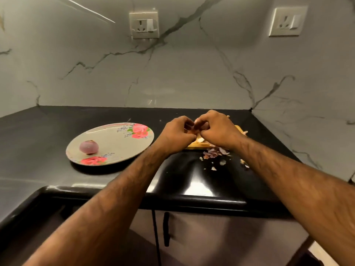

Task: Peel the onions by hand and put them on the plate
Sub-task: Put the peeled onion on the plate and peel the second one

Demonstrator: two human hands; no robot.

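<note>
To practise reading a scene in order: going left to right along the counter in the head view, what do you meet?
Plate carrying a peeled onion → left hand → held onion → right hand. The board and peels lie partly under the hands, so they are left out.

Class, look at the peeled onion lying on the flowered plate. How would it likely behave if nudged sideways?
The peeled onion looks round, so it would probably roll. Its bared surface appears smooth, so likely slippery to grip. The plate looks shallow, so it might roll off.
</note>
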